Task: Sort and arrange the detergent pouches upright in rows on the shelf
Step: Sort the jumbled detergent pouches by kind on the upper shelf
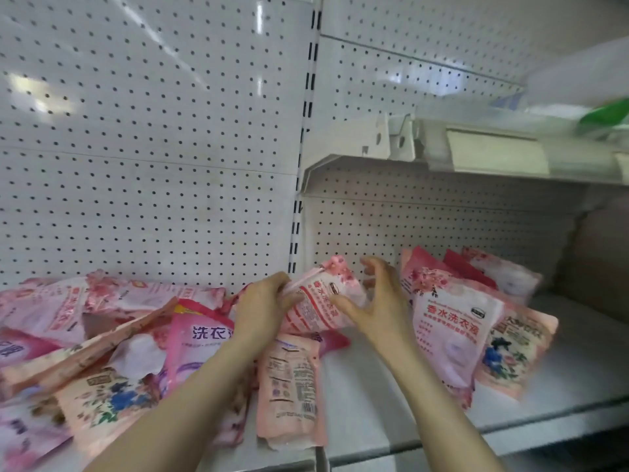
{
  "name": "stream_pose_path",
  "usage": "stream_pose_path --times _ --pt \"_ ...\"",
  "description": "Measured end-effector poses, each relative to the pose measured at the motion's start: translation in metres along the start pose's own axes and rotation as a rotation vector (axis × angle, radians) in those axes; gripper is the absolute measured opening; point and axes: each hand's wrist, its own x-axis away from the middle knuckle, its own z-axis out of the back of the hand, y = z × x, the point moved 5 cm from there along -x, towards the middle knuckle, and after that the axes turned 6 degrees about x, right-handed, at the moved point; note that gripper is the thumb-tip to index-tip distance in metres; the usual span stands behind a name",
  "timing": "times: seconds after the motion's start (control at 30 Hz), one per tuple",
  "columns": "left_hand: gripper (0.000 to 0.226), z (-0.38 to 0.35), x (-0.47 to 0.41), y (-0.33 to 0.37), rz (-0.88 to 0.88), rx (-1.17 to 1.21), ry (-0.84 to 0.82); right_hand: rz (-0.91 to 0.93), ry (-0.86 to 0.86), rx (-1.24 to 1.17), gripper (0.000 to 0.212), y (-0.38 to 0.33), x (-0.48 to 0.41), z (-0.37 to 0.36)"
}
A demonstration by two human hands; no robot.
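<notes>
My left hand (262,303) grips the left edge of a pink and white detergent pouch (323,298), held tilted above the white shelf (374,396). My right hand (374,301) is beside the pouch's right side, fingers spread and slightly curled, thumb against its front. To the right, several pink pouches (456,335) lean upright against the pegboard back. On the left lies a jumbled heap of pink pouches (102,352). One pouch (289,386) lies flat, back label up, just below my hands.
White pegboard (153,148) backs both shelf bays, split by a slotted upright (308,107). An upper shelf (476,155) juts out at the right with a green item (606,114) on it. Bare shelf surface shows between the flat pouch and the leaning group.
</notes>
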Motion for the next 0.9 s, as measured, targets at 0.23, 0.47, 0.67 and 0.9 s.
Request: stream_pose_path --times 0.23,0.47,0.67,0.9 --pt "0.023 0.010 -0.004 0.004 -0.041 0.255 -0.080 -0.197 0.172 -0.098 0.021 0.007 0.005 0.032" --pt "0.036 0.047 0.017 -0.026 -0.116 -0.206 -0.210 -0.124 0.256 0.340 0.021 0.004 -0.014 0.071" --pt "0.038 0.053 0.043 -0.052 -0.062 -0.406 -0.349 -0.204 0.200 0.592 0.026 0.022 -0.008 0.052" --pt "0.035 0.053 0.053 -0.057 -0.139 -0.413 -0.306 0.213 0.322 0.629 0.051 -0.030 0.045 -0.010"
